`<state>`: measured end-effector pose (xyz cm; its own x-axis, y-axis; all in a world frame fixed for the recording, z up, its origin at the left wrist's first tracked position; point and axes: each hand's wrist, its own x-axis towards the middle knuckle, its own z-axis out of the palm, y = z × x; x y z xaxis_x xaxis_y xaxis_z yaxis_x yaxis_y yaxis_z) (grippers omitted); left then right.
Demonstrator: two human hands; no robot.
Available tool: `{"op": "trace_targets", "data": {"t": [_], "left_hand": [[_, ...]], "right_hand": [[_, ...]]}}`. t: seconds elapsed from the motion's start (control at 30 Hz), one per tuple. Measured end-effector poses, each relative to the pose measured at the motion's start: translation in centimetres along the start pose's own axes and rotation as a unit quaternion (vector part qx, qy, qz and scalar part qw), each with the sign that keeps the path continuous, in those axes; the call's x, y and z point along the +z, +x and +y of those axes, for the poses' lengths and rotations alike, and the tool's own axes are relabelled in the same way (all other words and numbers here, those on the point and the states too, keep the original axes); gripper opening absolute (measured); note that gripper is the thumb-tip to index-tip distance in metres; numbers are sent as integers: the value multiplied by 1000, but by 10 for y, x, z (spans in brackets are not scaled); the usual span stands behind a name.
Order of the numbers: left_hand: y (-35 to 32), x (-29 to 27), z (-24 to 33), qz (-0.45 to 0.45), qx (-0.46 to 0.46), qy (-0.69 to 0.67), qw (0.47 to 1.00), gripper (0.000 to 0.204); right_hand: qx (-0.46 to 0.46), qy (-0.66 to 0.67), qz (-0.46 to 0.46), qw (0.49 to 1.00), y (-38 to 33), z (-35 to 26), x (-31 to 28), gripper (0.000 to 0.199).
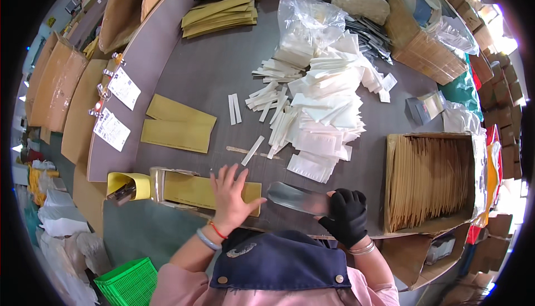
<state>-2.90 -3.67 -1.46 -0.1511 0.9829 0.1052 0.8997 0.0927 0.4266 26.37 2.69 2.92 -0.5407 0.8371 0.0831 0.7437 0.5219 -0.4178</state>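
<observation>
Brown cartons [504, 91] crowd the right side of the room, blurring and bending toward the dark fisheye rim, where their edges are cut off. A wide grey-brown table [195, 72] fills the middle, walled on the left by a pale raised panel [142, 63]. On it sprawls a heap of white packets [329, 100], so overlapped that most lie hidden, with a crumpled clear bag [312, 22] at its far end. An open carton [478, 172] at the right edge is tightly packed with upright brown sheets, only their edges showing. A green crate [131, 283] at lower left is cut off by the frame. The left hand [229, 194] has its fingers spread apart over a mustard envelope [186, 189], covering part of it; whether they touch cannot be told. The gloved right hand [346, 214] is closed on the right end of a clear plastic sleeve [295, 197], which extends toward the left thumb above the table's near edge; the pinched end is blurred. Dark objects inside the yellow cup [116, 183] are hard to make out
</observation>
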Motion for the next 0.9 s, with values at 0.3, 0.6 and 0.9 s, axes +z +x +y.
{"op": "trace_targets", "data": {"t": [0.3,0.6,0.9], "left_hand": [[-9,16,-17,-5,-73,-114,991,90],[62,32,-33,39,-12,-101,994,39],[86,34,-32,37,42,25,998,10]], "right_hand": [[-39,40,-77,995,9,-1,19,61],[-19,100,102,990,21,7,42,57],[389,-131,301,861,-119,225,-37,34]]}}
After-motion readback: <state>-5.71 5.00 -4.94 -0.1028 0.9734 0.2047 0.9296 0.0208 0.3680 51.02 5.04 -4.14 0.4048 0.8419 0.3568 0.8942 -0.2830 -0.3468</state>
